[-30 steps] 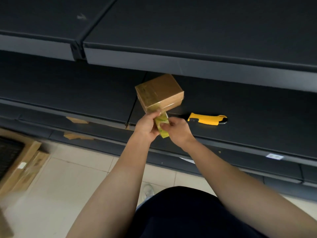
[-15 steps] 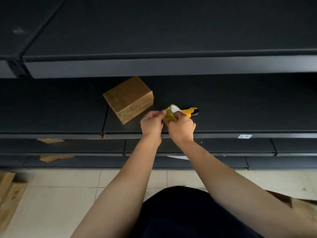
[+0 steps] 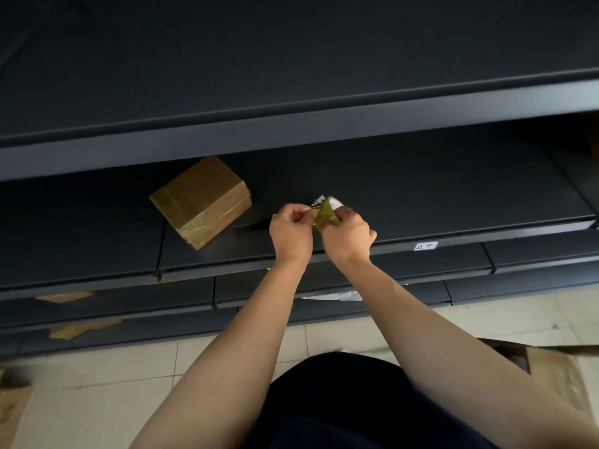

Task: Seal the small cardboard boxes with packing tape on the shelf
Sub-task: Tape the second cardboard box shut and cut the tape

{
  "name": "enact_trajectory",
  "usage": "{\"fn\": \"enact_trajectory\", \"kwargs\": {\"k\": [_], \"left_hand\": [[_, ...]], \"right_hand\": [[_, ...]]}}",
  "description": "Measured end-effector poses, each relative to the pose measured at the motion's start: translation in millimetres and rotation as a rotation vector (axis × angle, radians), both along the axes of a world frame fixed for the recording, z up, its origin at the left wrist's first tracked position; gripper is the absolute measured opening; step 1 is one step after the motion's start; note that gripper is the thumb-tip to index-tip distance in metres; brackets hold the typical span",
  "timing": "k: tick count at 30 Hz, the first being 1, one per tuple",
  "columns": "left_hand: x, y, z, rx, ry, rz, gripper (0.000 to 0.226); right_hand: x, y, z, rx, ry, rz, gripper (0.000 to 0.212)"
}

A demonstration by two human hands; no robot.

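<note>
A small brown cardboard box [image 3: 202, 200], wrapped with glossy tape, lies on the dark shelf [image 3: 453, 202] left of my hands. My right hand [image 3: 348, 236] grips a roll of yellowish packing tape [image 3: 326, 215] above the shelf's front part. My left hand [image 3: 291, 231] pinches the tape's loose end right beside the roll. Both hands nearly touch each other. The yellow cutter seen earlier is hidden behind my hands.
Another dark shelf [image 3: 291, 131] overhangs above. A small white price label [image 3: 425, 245] sticks to the shelf edge. Cardboard scraps [image 3: 64, 296] lie on lower shelves. An open cardboard carton [image 3: 551, 367] stands on the tiled floor at right.
The view has swung right, so the box now lies further left of my hands. The hands came off the box with the tape roll, and now cover the yellow cutter.
</note>
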State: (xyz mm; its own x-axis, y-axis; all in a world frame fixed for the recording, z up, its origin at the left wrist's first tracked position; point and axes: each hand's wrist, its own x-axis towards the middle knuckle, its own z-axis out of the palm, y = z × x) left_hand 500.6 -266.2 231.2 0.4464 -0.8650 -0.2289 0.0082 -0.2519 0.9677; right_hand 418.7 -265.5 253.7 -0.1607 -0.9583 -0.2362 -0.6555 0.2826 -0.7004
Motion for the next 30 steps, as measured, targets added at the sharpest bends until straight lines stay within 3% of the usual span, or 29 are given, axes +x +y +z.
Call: {"fn": "enact_trajectory", "kwargs": {"k": [4,11,20,24,27,30], "left_hand": [[-8.8,-3.6,-1.0,-0.014,-0.046,-0.034,0.037],[-25.3,-7.8,-5.3,-0.141,-0.306,-0.210,0.018],[-42.3,-15.4,-11.8,-0.067,-0.402,-0.162,0.012],[-49.6,-17.9,-18.8,-0.036,-0.526,-0.137,0.014],[-55.5,-16.6,-24.4,0.047,-0.451,-0.133,0.013],[-63.5,-14.3,-30.5,0.248,-0.067,-0.071,0.010]], "right_hand": [[-13.4,-2.7,-4.6,0.026,-0.006,-0.024,0.017],[-29.8,-11.8,-3.4,0.046,-0.017,-0.022,0.012],[-48.8,-16.8,-12.1,0.022,-0.012,0.013,0.013],[-54.4,-17.6,-17.2,-0.032,0.077,0.054,0.028],[-62.4,-17.3,-24.6,-0.062,0.196,0.117,0.034],[-75.1,-16.9,-38.3,-0.067,0.296,0.179,0.036]]}}
